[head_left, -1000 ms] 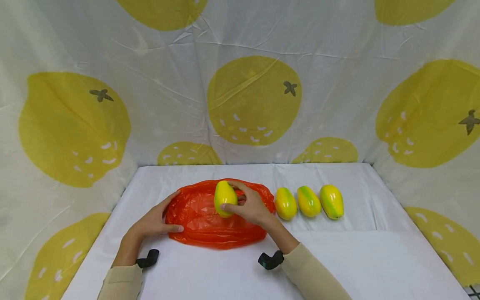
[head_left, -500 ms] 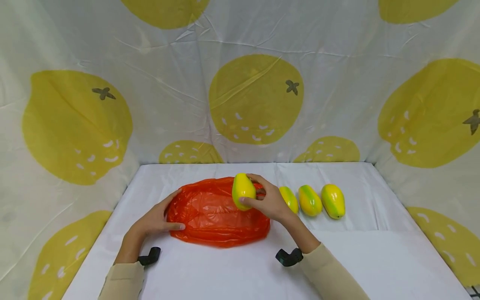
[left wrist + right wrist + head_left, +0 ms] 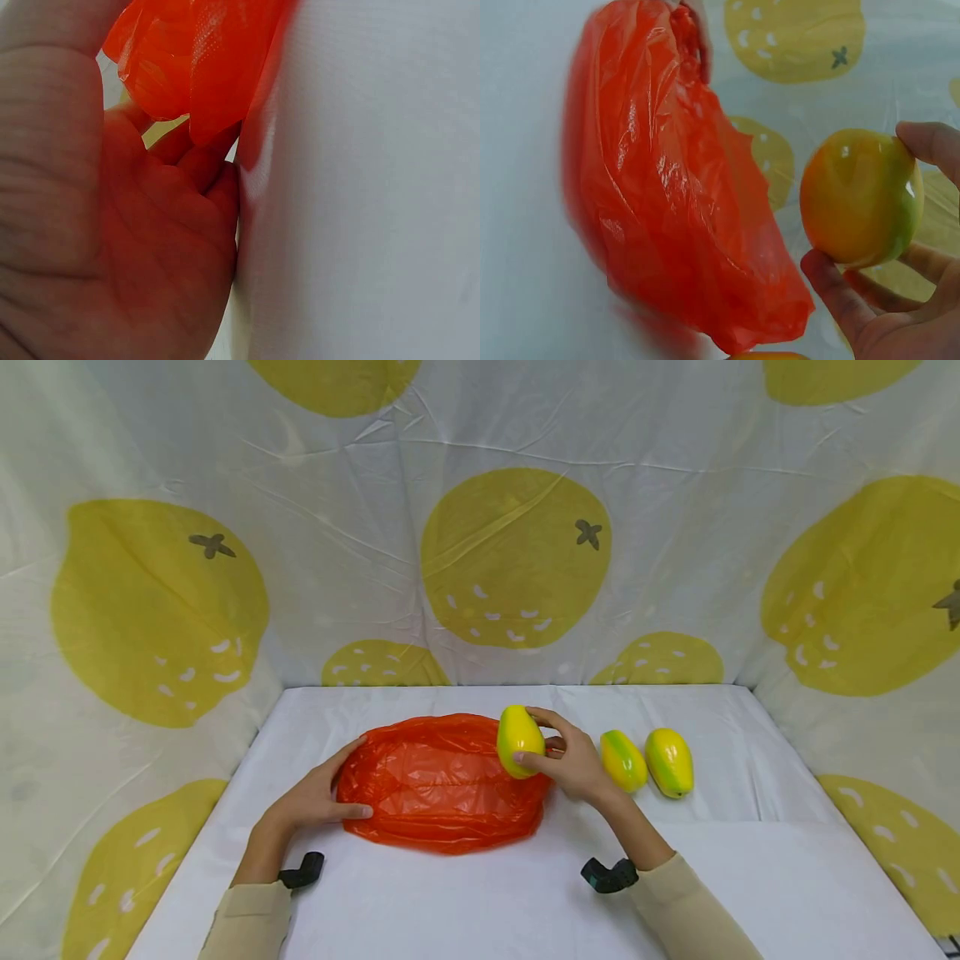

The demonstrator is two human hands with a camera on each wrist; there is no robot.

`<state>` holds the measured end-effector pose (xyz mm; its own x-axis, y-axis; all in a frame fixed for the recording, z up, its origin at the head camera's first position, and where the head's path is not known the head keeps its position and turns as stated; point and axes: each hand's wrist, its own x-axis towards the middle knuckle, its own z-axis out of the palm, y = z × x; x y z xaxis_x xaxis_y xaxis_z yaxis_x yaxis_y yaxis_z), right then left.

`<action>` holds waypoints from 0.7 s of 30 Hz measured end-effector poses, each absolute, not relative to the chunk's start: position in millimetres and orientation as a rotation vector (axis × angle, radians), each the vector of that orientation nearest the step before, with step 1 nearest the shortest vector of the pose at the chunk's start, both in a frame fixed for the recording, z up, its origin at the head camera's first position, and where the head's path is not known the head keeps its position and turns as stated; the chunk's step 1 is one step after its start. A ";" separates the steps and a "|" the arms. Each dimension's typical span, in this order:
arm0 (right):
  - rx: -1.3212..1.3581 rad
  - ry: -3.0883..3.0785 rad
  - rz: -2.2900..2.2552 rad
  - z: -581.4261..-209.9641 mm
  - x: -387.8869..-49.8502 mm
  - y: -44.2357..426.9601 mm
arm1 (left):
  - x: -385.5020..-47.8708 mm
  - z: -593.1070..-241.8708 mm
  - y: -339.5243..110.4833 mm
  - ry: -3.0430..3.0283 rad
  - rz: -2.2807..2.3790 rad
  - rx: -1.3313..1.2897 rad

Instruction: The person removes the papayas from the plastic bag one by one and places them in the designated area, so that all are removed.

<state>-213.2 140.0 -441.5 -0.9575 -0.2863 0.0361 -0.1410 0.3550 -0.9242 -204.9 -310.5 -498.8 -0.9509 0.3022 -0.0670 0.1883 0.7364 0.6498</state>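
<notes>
A red plastic bag lies on the white-covered table with its mouth spread. My left hand holds its left end, the thumb on the front side and the fingers at the back edge. In the left wrist view, the palm sits against the tabletop beside the bag. My right hand grips a yellow-green papaya between thumb and fingers, over the bag's right end. The right wrist view shows this papaya apart from the bag. Two papayas, one here and another, lie to the right.
White cloth covers the table. Fabric walls printed with large lemons enclose its back and sides. At the lower edge of the right wrist view, a yellow-orange sliver shows past the bag.
My right hand has carried the papaya rightward, from over the bag's middle to its right end. It now hides the nearest table papaya in the head view. My left hand stays at the bag.
</notes>
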 end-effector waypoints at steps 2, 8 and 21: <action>-0.383 2.483 -1.663 -440.8 -212.8 145.9 | -205.6 -499.3 -310.2 2.764 1.016 0.395; -0.338 2.511 -1.642 -437.0 -211.1 164.7 | -206.6 -500.5 -310.1 2.754 1.025 0.392; -0.290 2.646 -1.584 -434.7 -205.9 209.0 | -205.7 -501.3 -311.2 2.764 1.006 0.373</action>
